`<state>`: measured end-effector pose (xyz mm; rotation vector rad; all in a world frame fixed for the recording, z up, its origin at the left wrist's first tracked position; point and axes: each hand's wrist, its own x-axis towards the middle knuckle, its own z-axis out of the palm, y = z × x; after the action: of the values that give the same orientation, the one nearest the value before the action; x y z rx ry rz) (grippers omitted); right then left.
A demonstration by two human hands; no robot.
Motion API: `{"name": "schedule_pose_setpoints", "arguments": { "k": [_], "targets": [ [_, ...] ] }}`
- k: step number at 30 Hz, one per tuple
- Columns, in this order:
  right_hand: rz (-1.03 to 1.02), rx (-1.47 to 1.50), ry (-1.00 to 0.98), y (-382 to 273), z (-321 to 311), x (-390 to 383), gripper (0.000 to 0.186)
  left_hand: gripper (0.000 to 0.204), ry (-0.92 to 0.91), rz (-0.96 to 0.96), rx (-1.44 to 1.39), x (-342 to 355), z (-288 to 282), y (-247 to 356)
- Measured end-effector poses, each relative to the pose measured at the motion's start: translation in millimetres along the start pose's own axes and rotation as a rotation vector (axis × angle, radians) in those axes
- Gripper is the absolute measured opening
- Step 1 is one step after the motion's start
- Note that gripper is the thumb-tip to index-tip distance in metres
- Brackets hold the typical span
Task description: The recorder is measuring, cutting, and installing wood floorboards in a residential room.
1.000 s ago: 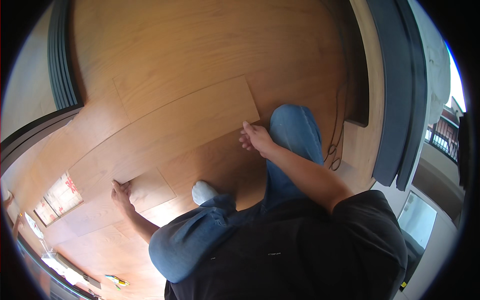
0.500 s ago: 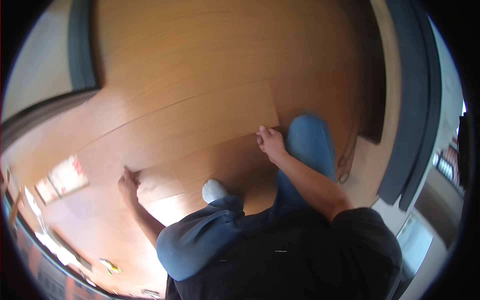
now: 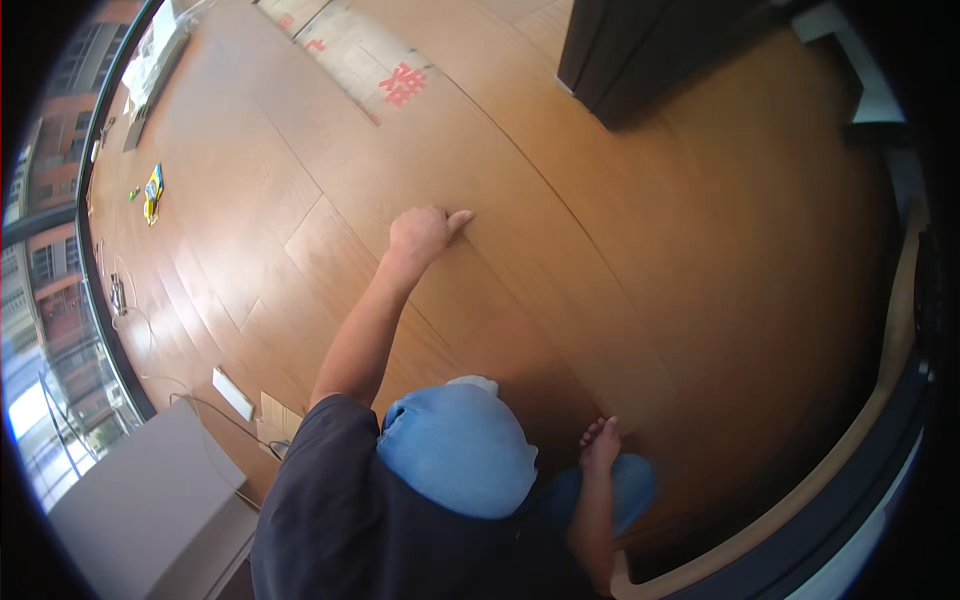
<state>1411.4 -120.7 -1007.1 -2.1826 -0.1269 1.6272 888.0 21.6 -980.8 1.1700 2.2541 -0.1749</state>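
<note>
A long brown wooden floorboard (image 3: 545, 265) lies along the floor, running from the upper left toward my right knee. My left hand (image 3: 422, 235) is closed at its near edge, with the thumb stretched out over the wood and the fingers curled out of sight. Close to the board's right end, my right hand (image 3: 600, 443) has its fingers bent in at the same edge, beside my knee. How far the fingertips reach under the wood is hidden.
Bare board backs with red print (image 3: 400, 85) show at the top. A dark panelled piece (image 3: 625, 60) stands at upper right. A yellow-blue packet (image 3: 153, 192), a white block (image 3: 232, 393) and cables lie at left, near a grey box (image 3: 145, 490). Windows line the left side.
My view has swung round, so the windows and printed boards now show larger on the left and top. Both hands remain at the floorboard's near edge.
</note>
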Motion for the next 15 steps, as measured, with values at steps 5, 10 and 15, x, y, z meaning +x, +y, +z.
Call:
{"name": "schedule_pose_setpoints", "arguments": {
  "k": [5,10,15],
  "targets": [
    [0.151,0.116,-0.044,-5,-7,-2,0.04,0.049,0.438,0.1,0.016,-10,16,6],
    [0.138,0.179,-0.06,-3,-10,7,0.041,0.034,0.599,0.466,-0.268,22,29,34],
    [0.122,-0.007,-0.075,-14,-17,2,0.041,0.033,0.669,0.489,-0.282,28,37,37]
  ]
}}
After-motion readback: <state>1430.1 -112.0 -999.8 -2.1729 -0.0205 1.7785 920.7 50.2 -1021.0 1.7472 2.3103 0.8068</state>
